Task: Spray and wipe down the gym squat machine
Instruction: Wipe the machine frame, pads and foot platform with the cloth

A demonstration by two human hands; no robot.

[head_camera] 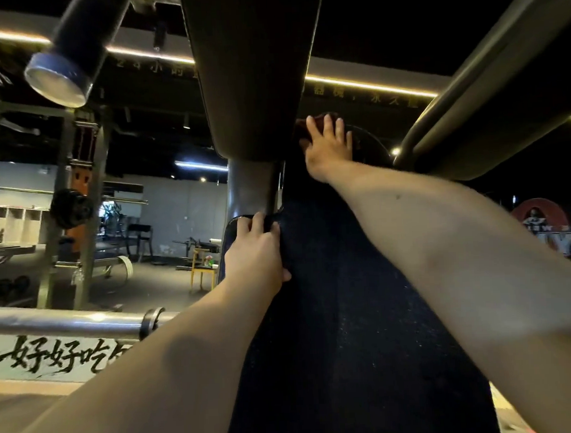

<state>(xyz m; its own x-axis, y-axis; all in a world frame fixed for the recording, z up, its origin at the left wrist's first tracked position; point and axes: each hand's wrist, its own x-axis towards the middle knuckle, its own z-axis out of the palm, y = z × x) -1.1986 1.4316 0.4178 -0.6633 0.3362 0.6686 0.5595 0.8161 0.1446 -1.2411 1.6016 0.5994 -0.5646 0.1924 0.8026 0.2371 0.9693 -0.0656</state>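
R hand [328, 149], fingers spread, presses the limp dark-red cloth [317, 121] flat atop the long black padded squat-machine backrest [347, 311]; L hand [256, 253] grips its left edge, pad prob. firm, fixed.

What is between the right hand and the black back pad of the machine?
A dark red cloth lies there, pressed by the straight fingers of the right hand against the black padded back pad. The head view shows it.
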